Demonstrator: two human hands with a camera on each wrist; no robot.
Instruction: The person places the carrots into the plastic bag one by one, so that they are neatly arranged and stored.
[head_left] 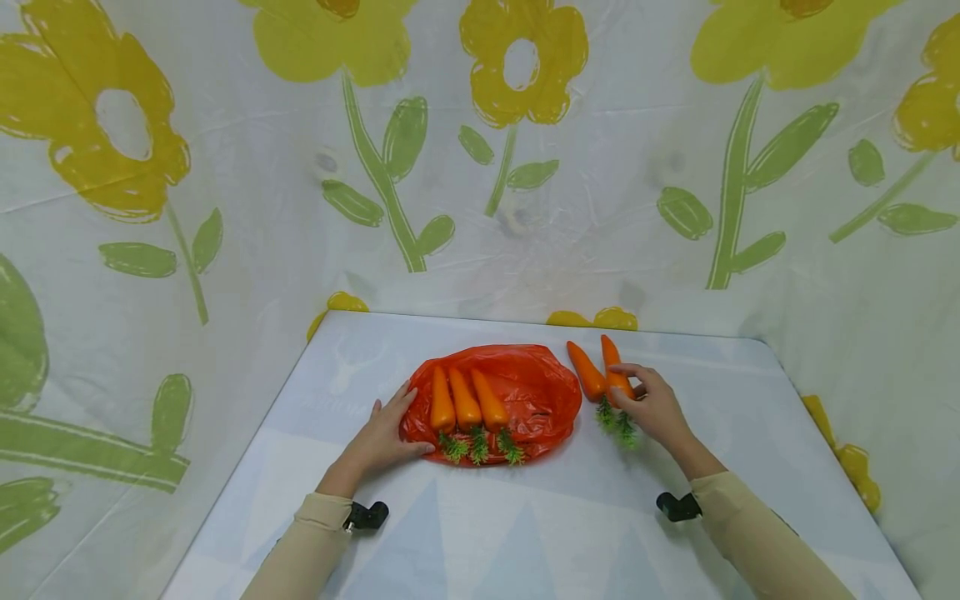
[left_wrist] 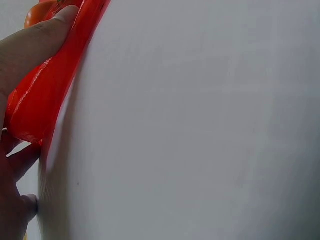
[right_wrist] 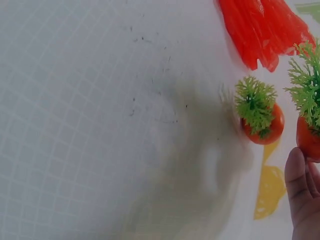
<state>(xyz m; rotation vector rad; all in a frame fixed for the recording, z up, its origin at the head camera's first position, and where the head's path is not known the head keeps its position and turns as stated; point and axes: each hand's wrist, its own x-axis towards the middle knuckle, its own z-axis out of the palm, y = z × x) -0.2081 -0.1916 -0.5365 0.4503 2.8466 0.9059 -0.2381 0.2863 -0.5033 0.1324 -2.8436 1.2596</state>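
Note:
Three orange carrots (head_left: pixel 466 402) with green leafy tops lie side by side on a crumpled red plastic bag (head_left: pixel 538 379). At the bag's left edge, my left hand (head_left: pixel 381 439) holds it with fingers spread along the side. In the left wrist view the thumb (left_wrist: pixel 42 42) lies over the bag's rim, the other fingers (left_wrist: pixel 22 160) lower down beside it. Right of the bag, my right hand (head_left: pixel 660 407) pinches a carrot (head_left: pixel 611 354) between thumb and fingers. Another carrot (head_left: pixel 585 371) lies just left of that one, near the bag's right edge.
Everything lies on a pale table (head_left: pixel 495 542) with a faint blue pattern. Its far edge runs close behind the carrots. A white curtain (head_left: pixel 600 208) printed with yellow flowers surrounds the table. Black wrist mounts (head_left: pixel 367 515) sit below both hands.

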